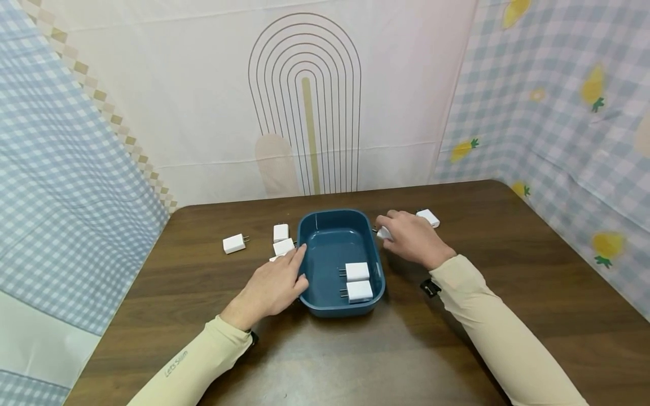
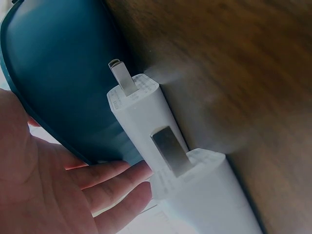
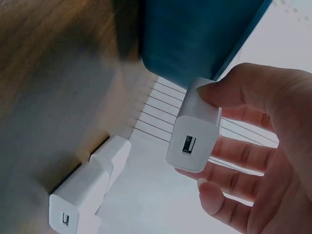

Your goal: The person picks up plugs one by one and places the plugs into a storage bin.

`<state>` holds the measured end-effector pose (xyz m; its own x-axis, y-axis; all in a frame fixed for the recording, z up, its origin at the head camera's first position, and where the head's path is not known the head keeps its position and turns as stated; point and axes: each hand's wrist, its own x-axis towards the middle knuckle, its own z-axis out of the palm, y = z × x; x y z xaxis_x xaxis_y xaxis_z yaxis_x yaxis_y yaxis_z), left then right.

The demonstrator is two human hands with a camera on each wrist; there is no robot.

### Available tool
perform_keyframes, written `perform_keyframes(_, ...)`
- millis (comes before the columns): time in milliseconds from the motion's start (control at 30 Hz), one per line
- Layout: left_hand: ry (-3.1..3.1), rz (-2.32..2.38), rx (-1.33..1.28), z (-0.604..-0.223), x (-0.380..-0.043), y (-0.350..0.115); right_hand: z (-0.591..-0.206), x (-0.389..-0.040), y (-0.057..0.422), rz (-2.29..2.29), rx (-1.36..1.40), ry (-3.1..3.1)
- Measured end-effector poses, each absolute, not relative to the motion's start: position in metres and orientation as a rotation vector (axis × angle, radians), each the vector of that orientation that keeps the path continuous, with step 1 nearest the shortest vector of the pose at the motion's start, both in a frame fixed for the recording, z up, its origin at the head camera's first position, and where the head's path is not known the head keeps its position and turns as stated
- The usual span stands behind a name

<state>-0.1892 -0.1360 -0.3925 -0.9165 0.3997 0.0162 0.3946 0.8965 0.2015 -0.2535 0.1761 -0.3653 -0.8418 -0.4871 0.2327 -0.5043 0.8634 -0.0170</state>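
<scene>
A blue plastic bin (image 1: 325, 248) stands mid-table. Inside it, two white USB wall chargers (image 1: 358, 272) lie near the right side, prongs facing left. My right hand (image 1: 413, 239) pinches another charger (image 3: 192, 134) just outside the bin's right wall, its USB port showing in the right wrist view. My left hand (image 1: 274, 285) lies at the bin's left rim with fingers extended, holding nothing. Close to those fingers, chargers (image 2: 144, 117) lie beside the bin with prongs exposed; in the head view the hand partly hides one.
Left of the bin, one charger (image 1: 234, 243) lies apart, and another (image 1: 281, 232) sits nearer the bin. Beyond the right hand is a further charger (image 1: 429, 218), partly covered. Patterned cloth (image 1: 396, 84) hangs behind the brown wooden table (image 1: 178, 293).
</scene>
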Motion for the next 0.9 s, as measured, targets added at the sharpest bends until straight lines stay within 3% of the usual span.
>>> perform_keyframes(900, 3.031, 0.312, 0.638, -0.392, -0.189, -0.136, -0.347, -0.233, 0.159, 0.149, 0.816, -2.683)
